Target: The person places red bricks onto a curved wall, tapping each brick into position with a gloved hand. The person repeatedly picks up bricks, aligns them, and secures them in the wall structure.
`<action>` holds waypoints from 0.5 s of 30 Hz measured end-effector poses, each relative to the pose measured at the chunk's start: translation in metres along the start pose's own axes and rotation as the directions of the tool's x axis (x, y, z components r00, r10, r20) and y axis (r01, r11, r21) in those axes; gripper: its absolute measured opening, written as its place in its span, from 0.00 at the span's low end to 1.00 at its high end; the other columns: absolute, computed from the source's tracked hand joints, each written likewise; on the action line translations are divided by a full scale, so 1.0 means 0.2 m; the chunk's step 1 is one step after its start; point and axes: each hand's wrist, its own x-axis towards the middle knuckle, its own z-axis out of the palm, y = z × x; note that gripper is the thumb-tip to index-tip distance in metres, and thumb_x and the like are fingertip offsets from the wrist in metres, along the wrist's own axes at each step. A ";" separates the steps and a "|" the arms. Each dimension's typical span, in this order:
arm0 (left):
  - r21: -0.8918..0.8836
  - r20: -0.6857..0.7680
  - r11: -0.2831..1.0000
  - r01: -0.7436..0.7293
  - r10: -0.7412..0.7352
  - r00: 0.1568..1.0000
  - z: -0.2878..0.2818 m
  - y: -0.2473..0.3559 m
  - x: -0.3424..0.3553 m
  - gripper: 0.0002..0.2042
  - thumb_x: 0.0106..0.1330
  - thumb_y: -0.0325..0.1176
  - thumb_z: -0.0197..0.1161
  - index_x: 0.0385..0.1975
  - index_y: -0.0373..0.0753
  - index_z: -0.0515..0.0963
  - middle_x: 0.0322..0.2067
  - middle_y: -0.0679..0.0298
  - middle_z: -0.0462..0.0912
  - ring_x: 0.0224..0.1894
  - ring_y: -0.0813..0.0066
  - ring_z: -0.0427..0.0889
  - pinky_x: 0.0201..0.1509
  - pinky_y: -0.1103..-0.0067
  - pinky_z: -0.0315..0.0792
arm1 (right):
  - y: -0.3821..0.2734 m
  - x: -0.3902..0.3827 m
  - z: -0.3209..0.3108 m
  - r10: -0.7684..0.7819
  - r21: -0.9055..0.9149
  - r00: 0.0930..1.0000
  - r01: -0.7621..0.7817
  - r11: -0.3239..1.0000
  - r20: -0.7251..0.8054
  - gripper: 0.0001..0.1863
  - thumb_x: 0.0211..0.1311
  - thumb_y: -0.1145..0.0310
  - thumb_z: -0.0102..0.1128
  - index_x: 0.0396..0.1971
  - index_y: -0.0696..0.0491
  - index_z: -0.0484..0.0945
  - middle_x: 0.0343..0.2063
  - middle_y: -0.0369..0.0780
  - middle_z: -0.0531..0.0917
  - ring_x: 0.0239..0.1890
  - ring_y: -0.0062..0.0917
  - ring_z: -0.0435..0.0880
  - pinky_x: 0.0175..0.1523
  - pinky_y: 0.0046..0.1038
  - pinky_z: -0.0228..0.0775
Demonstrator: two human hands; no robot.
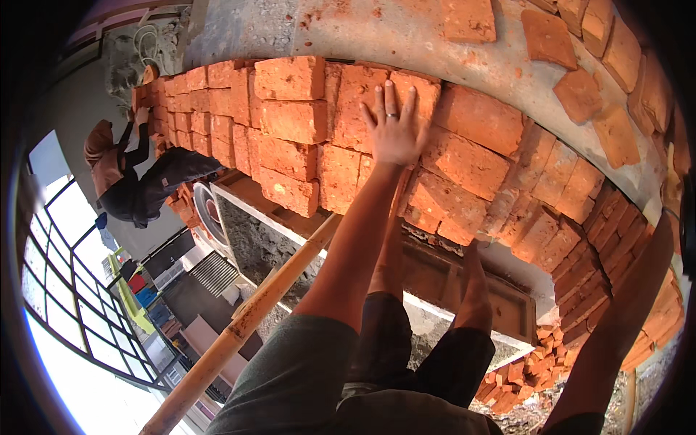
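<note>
Orange-red rectangular clay bricks (293, 122), stacked in rows, my left hand (396, 136) spread flat on one, gripping nothing, my right hand (673, 190) too obscured to judge.

Orange bricks (355, 90), rough-faced, stacked in rows

A grey concrete surface (402, 40) carries loose orange bricks (549, 38), some single, some clustered.

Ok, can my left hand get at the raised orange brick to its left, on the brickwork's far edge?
Probably yes: your left hand rests open nearby, and nothing visible blocks the way to that raised orange brick; the bamboo pole is nearer you.
</note>
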 end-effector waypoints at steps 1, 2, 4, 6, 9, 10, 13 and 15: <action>-0.032 -0.070 0.999 -0.030 0.027 0.997 0.02 -0.01 -0.01 0.39 0.75 0.61 0.49 0.83 0.53 0.53 0.83 0.46 0.40 0.85 0.45 0.35 0.81 0.41 0.26 | -0.01 -0.20 -0.06 0.012 0.226 0.999 -0.021 0.974 0.038 0.35 0.66 0.55 0.74 0.68 0.51 0.71 0.71 0.41 0.70 0.73 0.37 0.68 0.73 0.64 0.65; -0.032 -0.029 0.999 -0.013 0.012 1.000 0.03 -0.01 0.00 0.38 0.76 0.62 0.44 0.84 0.56 0.50 0.84 0.47 0.39 0.85 0.45 0.35 0.81 0.39 0.26 | -0.02 -0.45 -0.16 0.106 0.455 0.987 -0.151 0.878 0.123 0.34 0.66 0.56 0.74 0.68 0.51 0.71 0.72 0.40 0.70 0.74 0.37 0.67 0.74 0.64 0.65; -0.049 -0.075 0.998 -0.035 0.032 0.997 0.04 -0.02 0.00 0.38 0.77 0.62 0.43 0.84 0.57 0.49 0.84 0.48 0.39 0.85 0.44 0.35 0.81 0.38 0.28 | 0.02 -1.03 -0.35 0.215 0.618 0.942 -0.331 0.713 0.257 0.34 0.66 0.58 0.75 0.68 0.50 0.71 0.72 0.39 0.70 0.74 0.36 0.67 0.75 0.65 0.64; -0.050 -0.071 0.998 -0.035 0.031 0.997 0.04 -0.02 0.00 0.38 0.77 0.63 0.42 0.84 0.58 0.49 0.84 0.48 0.39 0.85 0.44 0.37 0.81 0.38 0.29 | 0.11 -1.60 -0.48 0.509 0.556 0.792 -0.604 0.571 0.337 0.43 0.63 0.54 0.77 0.75 0.46 0.67 0.74 0.39 0.69 0.77 0.41 0.65 0.75 0.63 0.63; -0.072 -0.080 0.996 -0.045 0.040 0.996 0.04 -0.02 0.00 0.38 0.77 0.65 0.41 0.84 0.59 0.49 0.84 0.48 0.40 0.85 0.44 0.38 0.81 0.38 0.29 | 0.24 -2.29 -0.55 0.594 0.290 0.610 -0.784 0.549 0.525 0.43 0.64 0.56 0.76 0.74 0.52 0.65 0.69 0.42 0.74 0.69 0.43 0.76 0.68 0.48 0.76; -0.043 -0.040 0.999 -0.031 0.029 0.999 0.04 -0.02 0.00 0.37 0.78 0.65 0.40 0.84 0.58 0.49 0.84 0.48 0.40 0.85 0.44 0.38 0.81 0.38 0.29 | 0.29 -2.46 -0.53 0.593 0.201 0.593 -0.779 0.594 0.545 0.39 0.66 0.63 0.71 0.73 0.54 0.64 0.64 0.45 0.75 0.67 0.41 0.78 0.65 0.45 0.79; -0.079 -0.074 0.996 -0.048 0.042 0.996 0.04 -0.02 0.00 0.37 0.78 0.65 0.40 0.84 0.58 0.49 0.84 0.48 0.40 0.85 0.44 0.37 0.81 0.38 0.29 | 0.41 -2.80 -0.39 0.726 -0.112 0.497 -0.784 0.610 0.475 0.28 0.66 0.80 0.65 0.65 0.56 0.68 0.50 0.39 0.78 0.51 0.23 0.81 0.54 0.29 0.78; -0.073 -0.070 0.996 -0.052 0.047 0.996 0.05 -0.03 -0.01 0.38 0.77 0.64 0.41 0.84 0.58 0.49 0.84 0.48 0.40 0.85 0.43 0.38 0.81 0.38 0.29 | 0.49 -2.88 -0.29 0.729 -0.160 0.391 -0.813 0.559 0.563 0.27 0.68 0.78 0.68 0.64 0.54 0.70 0.50 0.36 0.78 0.51 0.20 0.79 0.56 0.27 0.77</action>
